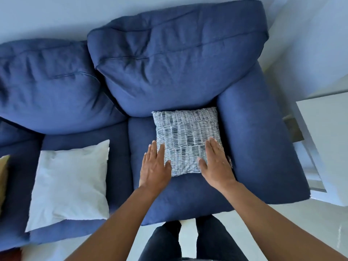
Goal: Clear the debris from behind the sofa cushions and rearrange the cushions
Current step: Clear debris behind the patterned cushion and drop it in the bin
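Dark trouser legs (190, 240) at the sofa's front edge, pale floor (282, 232) under them. Both bare forearms reach forward over the seat cushion (143, 147).

Left hand (155, 164): flat, fingers straight and close together, lying along the left edge of the patterned pillow (185, 136), partly on the pillow and partly on the seat. Right hand (216, 162): flat too, fingers straight, thumb spread, pressing the pillow's near right corner. Neither hand curls round anything. The pillow sits between the two hands, its far edge touching the back cushion (173, 59), its right side against the armrest (258, 140).

Left of this, a white pillow (71, 183) lies flat on the next seat, well apart from the hands. A tan pillow (3, 178) shows at the far left edge.

Further back, a second back cushion (47, 85); behind both, the wall (47, 16). A white table (327, 140) stands right of the armrest.
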Motion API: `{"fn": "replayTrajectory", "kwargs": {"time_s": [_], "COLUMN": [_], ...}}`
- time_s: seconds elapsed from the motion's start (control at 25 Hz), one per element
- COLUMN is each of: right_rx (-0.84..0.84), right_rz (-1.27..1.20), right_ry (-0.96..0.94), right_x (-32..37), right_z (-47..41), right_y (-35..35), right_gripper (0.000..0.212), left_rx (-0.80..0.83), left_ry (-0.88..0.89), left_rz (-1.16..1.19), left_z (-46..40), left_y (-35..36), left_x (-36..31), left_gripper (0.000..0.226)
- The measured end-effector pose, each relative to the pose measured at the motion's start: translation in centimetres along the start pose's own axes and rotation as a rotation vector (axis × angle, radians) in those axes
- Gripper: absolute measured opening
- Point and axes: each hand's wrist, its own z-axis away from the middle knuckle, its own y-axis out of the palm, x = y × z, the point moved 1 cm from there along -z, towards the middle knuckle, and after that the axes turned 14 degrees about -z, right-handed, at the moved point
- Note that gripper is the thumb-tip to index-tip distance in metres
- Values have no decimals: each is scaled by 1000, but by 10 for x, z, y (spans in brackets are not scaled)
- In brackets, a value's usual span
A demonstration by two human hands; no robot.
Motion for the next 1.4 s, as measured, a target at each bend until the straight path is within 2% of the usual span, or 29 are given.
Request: {"fn": "replayTrajectory", "kwargs": {"time_s": [0.32,0.6,0.76,0.88,0.96,1.04,1.12,1.28,1.4], "right_rx": [150,159,72,6,8,0,-35,-94,-46], "right_rz": [-6,118,-34,-350,-497,-557,-593,-578,-516], "right_ry": [55,-12,214,484,564,524,462,429,448], "right_x": [-71,-121,-154,-167,-165,-155,-140,-113,-113], "right_z": [-86,-148,-173,-179,-175,-169,-160,-121,-85], "right_y": [37,78,89,89,88,84,80,62,67], "right_gripper": [63,68,81,83,79,75,67,63,70], "left_rx": [105,108,88,140,164,153,120,48,93], "left_ry": [-207,-297,-362,-528,-613,-630,-603,-576,-598], "left_rz": [73,154,217,368,445,495,494,500,483], "left_z": [-59,-122,-148,-157,-158,-149,-133,-83,-51], "left_y": [81,142,161,169,166,153,139,114,120], "left_x": [-5,11,19,23,25,24,21,17,22], "left_gripper": [64,65,69,79,70,51,42,33,35]}}
